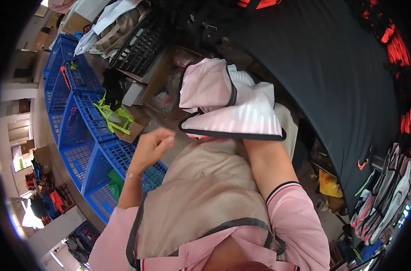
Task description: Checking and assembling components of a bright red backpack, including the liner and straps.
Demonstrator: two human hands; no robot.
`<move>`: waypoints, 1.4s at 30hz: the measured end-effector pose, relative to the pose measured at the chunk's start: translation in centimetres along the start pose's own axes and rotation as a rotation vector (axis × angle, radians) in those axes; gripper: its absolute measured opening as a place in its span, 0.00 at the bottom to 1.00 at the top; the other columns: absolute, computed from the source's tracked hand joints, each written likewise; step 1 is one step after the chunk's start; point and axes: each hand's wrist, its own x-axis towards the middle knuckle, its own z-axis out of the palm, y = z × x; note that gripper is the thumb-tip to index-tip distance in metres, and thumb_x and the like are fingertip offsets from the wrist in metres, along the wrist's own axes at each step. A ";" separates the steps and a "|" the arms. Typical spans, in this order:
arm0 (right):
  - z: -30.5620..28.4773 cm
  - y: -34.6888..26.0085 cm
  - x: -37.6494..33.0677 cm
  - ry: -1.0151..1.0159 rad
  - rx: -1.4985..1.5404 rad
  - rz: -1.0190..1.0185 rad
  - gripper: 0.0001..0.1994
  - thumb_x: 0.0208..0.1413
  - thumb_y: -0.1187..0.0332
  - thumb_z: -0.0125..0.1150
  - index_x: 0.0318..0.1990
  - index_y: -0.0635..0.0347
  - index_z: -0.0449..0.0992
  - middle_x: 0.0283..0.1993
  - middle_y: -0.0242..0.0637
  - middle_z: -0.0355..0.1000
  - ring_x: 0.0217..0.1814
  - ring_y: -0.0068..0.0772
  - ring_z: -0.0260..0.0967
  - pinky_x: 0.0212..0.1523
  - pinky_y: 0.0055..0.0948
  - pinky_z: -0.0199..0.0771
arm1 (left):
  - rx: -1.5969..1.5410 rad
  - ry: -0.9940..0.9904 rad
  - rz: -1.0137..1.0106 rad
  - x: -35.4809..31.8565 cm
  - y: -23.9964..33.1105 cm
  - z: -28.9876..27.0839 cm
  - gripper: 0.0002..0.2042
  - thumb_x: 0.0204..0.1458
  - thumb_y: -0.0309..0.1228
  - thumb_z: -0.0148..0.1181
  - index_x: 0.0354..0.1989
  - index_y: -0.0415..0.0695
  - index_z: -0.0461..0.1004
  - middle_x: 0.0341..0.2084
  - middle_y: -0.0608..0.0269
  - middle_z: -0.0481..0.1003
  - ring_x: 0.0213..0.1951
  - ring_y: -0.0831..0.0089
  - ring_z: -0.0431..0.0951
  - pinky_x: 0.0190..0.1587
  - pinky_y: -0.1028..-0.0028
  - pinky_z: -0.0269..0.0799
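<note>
A piece of pale pink and white fabric with black edging (255, 119), folded over itself, hangs in front of my lap. My right forearm (271, 162) runs up beneath it, and the cloth hides my right hand and its fingers. Left of the cloth and apart from it is my left hand (155, 145), its fingers curled in with nothing visible in them. A beige apron with dark edging (201, 194) covers my front and lap.
Blue plastic crates (85, 122) line my left side, with neon yellow straps (113, 115) on them. Beyond the cloth stand an open cardboard box (158, 86) and a black crate (135, 52). A large dark cloth-covered surface (332, 81) slopes along my right. Stacked edged pieces (383, 194) lie further right.
</note>
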 end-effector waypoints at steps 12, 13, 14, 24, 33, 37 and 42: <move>11.9 13.3 8.3 1.023 -2.248 0.056 0.32 0.64 0.54 0.51 0.72 0.53 0.51 0.75 0.42 0.48 0.76 0.40 0.46 0.73 0.37 0.49 | 0.539 0.756 0.305 13.0 6.1 -2.6 0.20 0.64 0.48 0.47 0.31 0.48 0.80 0.21 0.55 0.77 0.30 0.54 0.80 0.33 0.58 0.75; 14.9 13.6 10.4 1.091 -1.884 0.121 0.32 0.63 0.55 0.52 0.70 0.58 0.55 0.72 0.42 0.55 0.76 0.43 0.48 0.73 0.40 0.50 | 0.522 0.725 0.297 13.5 5.0 -4.0 0.25 0.64 0.53 0.42 0.32 0.48 0.81 0.21 0.52 0.78 0.30 0.48 0.79 0.35 0.55 0.74; 14.6 14.2 10.0 1.076 -1.880 0.109 0.32 0.63 0.55 0.52 0.70 0.58 0.55 0.72 0.42 0.55 0.76 0.43 0.48 0.73 0.40 0.50 | 0.554 0.744 0.272 14.2 4.2 -4.6 0.27 0.64 0.55 0.41 0.33 0.47 0.81 0.25 0.50 0.79 0.33 0.46 0.79 0.36 0.54 0.74; 24.9 19.0 7.4 0.917 -2.348 -0.069 0.02 0.48 0.76 0.57 0.28 0.63 0.70 0.21 0.47 0.71 0.23 0.52 0.73 0.24 0.45 0.72 | 0.946 0.562 0.024 19.2 0.5 -9.2 0.19 0.66 0.45 0.39 0.58 0.54 0.70 0.37 0.45 0.79 0.39 0.43 0.80 0.40 0.51 0.78; 34.6 19.8 4.2 0.522 -2.373 -0.075 0.08 0.38 0.76 0.59 0.30 0.62 0.70 0.20 0.35 0.62 0.22 0.36 0.65 0.23 0.35 0.66 | 1.060 0.665 -0.093 18.9 -3.8 -18.8 0.20 0.64 0.43 0.41 0.58 0.50 0.69 0.38 0.38 0.78 0.42 0.41 0.80 0.45 0.48 0.75; 35.5 18.5 4.2 0.289 -2.571 -0.017 0.07 0.39 0.71 0.58 0.28 0.62 0.71 0.21 0.30 0.60 0.22 0.27 0.62 0.21 0.27 0.62 | 0.885 0.644 -0.220 17.9 -4.7 -17.4 0.24 0.61 0.51 0.43 0.41 0.45 0.80 0.38 0.42 0.79 0.45 0.42 0.79 0.51 0.49 0.71; 35.6 16.5 5.9 0.100 -2.671 0.133 0.07 0.36 0.72 0.59 0.26 0.63 0.71 0.20 0.31 0.60 0.21 0.26 0.62 0.20 0.25 0.61 | 0.205 0.559 0.622 9.2 12.5 -13.7 0.15 0.62 0.38 0.54 0.48 0.40 0.77 0.42 0.62 0.79 0.45 0.74 0.77 0.51 0.73 0.70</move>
